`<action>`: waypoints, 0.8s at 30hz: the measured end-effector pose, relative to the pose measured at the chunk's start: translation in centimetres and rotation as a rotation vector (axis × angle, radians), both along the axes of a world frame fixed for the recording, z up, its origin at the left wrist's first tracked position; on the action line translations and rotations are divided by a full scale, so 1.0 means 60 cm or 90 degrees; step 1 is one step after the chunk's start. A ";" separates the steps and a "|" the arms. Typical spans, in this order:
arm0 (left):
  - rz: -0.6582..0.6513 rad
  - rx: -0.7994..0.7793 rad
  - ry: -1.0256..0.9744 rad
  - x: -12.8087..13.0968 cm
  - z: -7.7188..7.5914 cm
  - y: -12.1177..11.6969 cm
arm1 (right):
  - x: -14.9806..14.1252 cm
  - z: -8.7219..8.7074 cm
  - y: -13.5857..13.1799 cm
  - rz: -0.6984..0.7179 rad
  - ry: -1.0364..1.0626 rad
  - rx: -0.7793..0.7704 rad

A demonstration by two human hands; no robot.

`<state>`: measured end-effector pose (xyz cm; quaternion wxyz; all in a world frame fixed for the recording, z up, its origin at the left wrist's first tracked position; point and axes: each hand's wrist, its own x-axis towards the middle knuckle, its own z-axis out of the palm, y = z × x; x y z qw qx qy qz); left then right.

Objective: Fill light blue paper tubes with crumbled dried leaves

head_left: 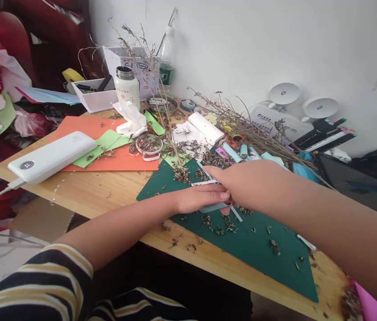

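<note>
My left hand lies low over the dark green paper sheet, fingers pressed together on a pale blue-grey object that peeks out beneath them. My right hand crosses over from the right and covers the same spot, its fingers curled down onto the sheet; what they grip is hidden. Thin white paper strips poke out from under both hands. Dried plant bits are scattered across the green sheet.
A white power bank with a cable rests on orange paper at left. Behind stand a white bottle, a white box, dried twigs, pastel paper rolls and a small round dish. The wooden table edge runs close to me.
</note>
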<state>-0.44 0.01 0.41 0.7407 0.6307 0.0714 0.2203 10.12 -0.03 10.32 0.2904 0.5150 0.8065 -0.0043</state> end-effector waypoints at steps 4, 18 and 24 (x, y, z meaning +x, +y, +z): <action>0.013 0.021 -0.028 0.004 -0.002 -0.004 | -0.015 0.004 -0.008 -0.078 0.040 -0.036; 0.046 0.106 0.015 0.009 -0.002 -0.013 | 0.070 0.070 -0.019 -0.174 0.195 -0.105; 0.074 0.048 0.038 0.009 0.007 -0.015 | 0.122 0.036 -0.037 -0.265 0.182 -0.050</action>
